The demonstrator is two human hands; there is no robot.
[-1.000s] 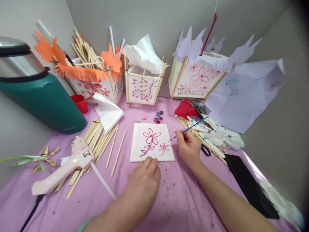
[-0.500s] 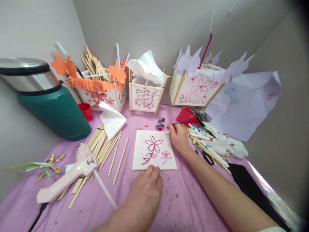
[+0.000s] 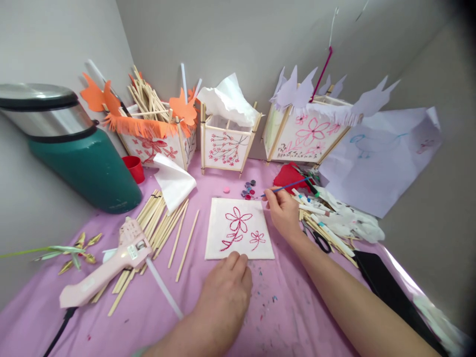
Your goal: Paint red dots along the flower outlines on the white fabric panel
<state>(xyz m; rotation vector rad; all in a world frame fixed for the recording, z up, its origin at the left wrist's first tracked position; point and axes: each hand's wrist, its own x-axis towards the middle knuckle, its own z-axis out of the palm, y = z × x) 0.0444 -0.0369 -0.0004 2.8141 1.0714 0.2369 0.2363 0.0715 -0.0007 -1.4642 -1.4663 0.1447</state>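
A square paper (image 3: 240, 229) with red flowers painted on it lay flat on the purple cloth (image 3: 290, 307), in the middle of the table. The left hand (image 3: 223, 292) rested at 6 o'clock from the paper. Its fingers were spread loosely and held nothing, and the fingertips touched the paper's near edge.

The right hand (image 3: 284, 213) was at 3 o'clock from the paper, just beside its far right corner. Its fingers were pinched tight around a thin blue paintbrush (image 3: 288, 185). The brush pointed toward 9 o'clock, and its tip was just beside a bunch of little paint pots (image 3: 248, 189). The pots sat at 12 o'clock from the paper.

A pink glue gun (image 3: 107, 265) lay at 8 o'clock from the paper, on top of a pile of wooden sticks (image 3: 163, 223). A big green bin (image 3: 82, 168) with a shiny lid stood at 10 o'clock, with a red cup (image 3: 134, 168) next to it.

Three paper lanterns stood along the wall. The orange lantern (image 3: 152, 139) was at 11 o'clock, the small lantern (image 3: 226, 146) at 12 o'clock and the pale purple lantern (image 3: 308, 129) at 1 o'clock. Black scissors (image 3: 316, 238) lay at 3 o'clock, just past the right hand, beside more sticks and pens.
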